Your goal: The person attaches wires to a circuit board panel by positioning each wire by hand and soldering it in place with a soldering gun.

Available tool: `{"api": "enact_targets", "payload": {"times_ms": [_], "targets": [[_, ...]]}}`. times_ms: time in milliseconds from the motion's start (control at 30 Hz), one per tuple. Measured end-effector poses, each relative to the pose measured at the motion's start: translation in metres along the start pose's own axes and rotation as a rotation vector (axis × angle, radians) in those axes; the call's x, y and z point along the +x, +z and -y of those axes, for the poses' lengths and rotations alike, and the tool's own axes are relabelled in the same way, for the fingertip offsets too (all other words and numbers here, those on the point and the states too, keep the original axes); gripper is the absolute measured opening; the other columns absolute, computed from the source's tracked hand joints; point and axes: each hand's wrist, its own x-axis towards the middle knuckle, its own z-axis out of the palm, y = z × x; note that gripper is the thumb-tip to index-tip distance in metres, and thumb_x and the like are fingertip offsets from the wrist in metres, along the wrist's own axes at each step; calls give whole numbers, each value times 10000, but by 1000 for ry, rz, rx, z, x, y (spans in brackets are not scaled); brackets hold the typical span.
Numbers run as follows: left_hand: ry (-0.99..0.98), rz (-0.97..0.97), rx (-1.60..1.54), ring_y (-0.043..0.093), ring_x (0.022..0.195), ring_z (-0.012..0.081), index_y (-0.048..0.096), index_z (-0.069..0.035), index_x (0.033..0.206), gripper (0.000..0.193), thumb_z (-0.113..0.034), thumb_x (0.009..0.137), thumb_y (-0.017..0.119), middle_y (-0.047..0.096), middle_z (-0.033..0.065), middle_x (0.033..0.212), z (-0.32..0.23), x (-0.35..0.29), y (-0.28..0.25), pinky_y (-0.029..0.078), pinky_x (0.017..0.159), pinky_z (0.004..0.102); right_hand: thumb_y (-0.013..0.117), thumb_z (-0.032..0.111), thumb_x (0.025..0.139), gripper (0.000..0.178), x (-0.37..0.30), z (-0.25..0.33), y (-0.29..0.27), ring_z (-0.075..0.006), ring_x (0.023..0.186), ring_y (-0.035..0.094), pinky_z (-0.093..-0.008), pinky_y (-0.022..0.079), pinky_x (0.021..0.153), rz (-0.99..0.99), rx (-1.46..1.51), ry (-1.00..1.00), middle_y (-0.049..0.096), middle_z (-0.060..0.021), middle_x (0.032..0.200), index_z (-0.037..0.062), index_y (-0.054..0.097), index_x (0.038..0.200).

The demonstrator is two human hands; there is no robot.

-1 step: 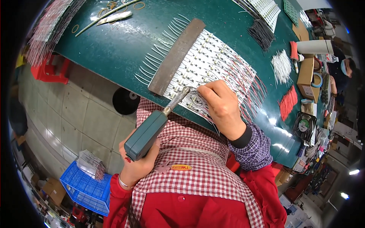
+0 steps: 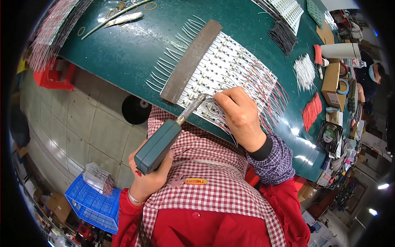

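Note:
A green soldering gun [image 2: 158, 145] is gripped in my left hand [image 2: 155, 178], its metal barrel [image 2: 191, 110] slanting up and right. The hot end meets the near edge of a white circuit board panel [image 2: 225, 57] covered with rows of small black parts. Right beside that tip, my right hand [image 2: 243, 119] pinches what looks like a thin white wire; the fingertips partly hide it. Loops of white wire bunch under this hand. Across the panel's left part lies a flat brown metal bar [image 2: 193, 61], with white wires sticking out past it. Red and white wires fringe the right side.
On the green table [image 2: 123, 53] are rubber bands and a thin stick [image 2: 115, 19]. To the right lie black wires [image 2: 282, 37], white wires [image 2: 304, 73], red wires [image 2: 312, 111], a cardboard box [image 2: 331, 84] and a small fan [image 2: 329, 136]. A blue crate [image 2: 92, 208] stands at lower left.

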Motion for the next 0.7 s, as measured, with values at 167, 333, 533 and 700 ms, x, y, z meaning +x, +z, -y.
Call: {"api": "enact_targets", "payload": {"times_ms": [167,333,533,700], "targets": [[-33,25,15,591,568,208,686,36,935,173,4,771,729,627,111,777,-5,3,-2,466,528,288,602,-81,695,288,-1,-1,1,-268,791,596,-358,511,656,-6,-9,-4,586,-107,863,3,645,967],[-68,-7,31,627,605,219,699,18,950,184,-18,775,740,651,110,798,0,-8,-2,486,553,298,606,-77,695,288,0,0,0,-266,788,597,-356,510,651,-9,-11,-6,587,-107,862,2,648,968],[-25,-19,111,668,728,197,707,23,1003,203,-48,818,749,699,108,890,7,-20,-5,518,642,302,608,-74,695,287,-1,1,0,-265,790,596,-354,510,654,-16,-18,-3,587,-106,863,4,647,968],[10,-45,114,677,675,247,706,31,963,204,-31,775,754,683,139,849,3,-15,-5,519,592,323,613,-82,680,317,-1,2,0,-262,785,584,-355,498,649,-19,-32,-9,579,-99,864,7,648,983]]}}
